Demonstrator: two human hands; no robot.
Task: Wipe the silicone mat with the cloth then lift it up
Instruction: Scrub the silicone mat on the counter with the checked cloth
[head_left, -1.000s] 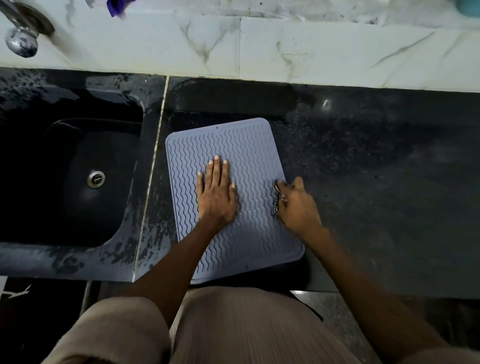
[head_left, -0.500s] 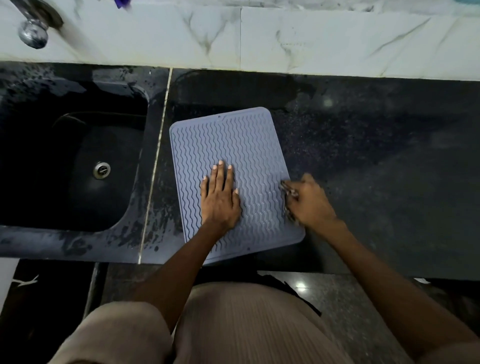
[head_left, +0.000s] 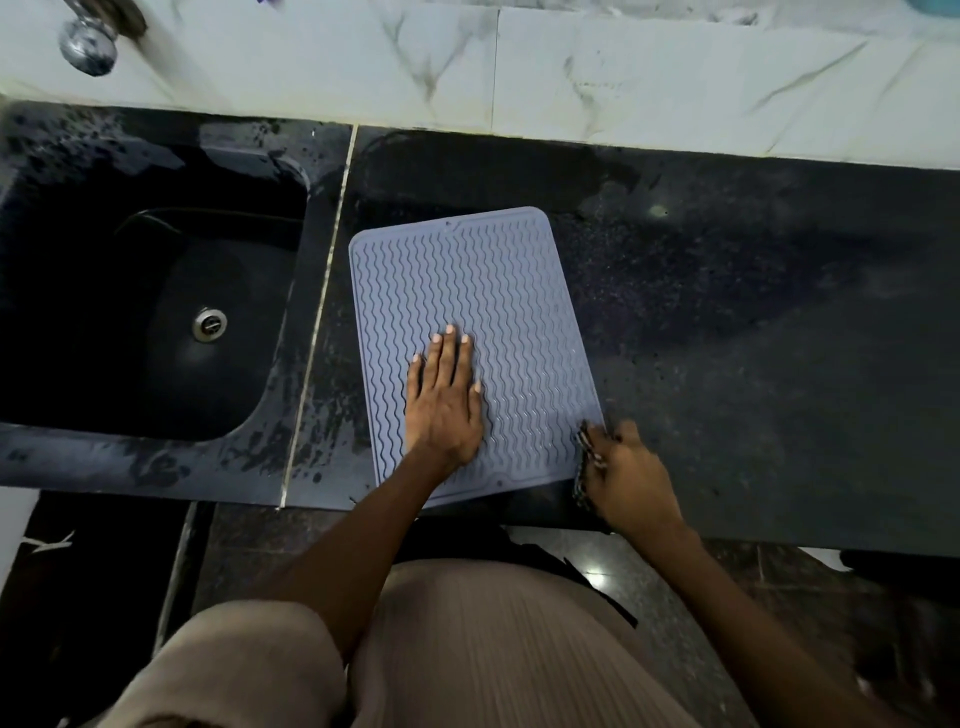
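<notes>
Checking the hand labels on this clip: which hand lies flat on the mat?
The left hand, fingers straight on the grey silicone mat. The right hand grips a dark cloth at the mat's right edge.

This is a kitchen in a home. A dark sink (head_left: 156, 291) with a shiny tap (head_left: 88, 44) sits in a black stone counter (head_left: 753, 338). Marble tiles (head_left: 571, 73) line the wall.

Open passage: the dark speckled stone worktop (head_left: 753, 338) lies bare right of the grey wavy-ribbed silicone mat (head_left: 467, 291). Obstacles: the left hand (head_left: 441, 400) flat on the mat's near half; the right hand (head_left: 623, 473) at its near right corner; the black recessed sink (head_left: 291, 182) left; the white marble wall (head_left: 623, 78) behind.
</notes>
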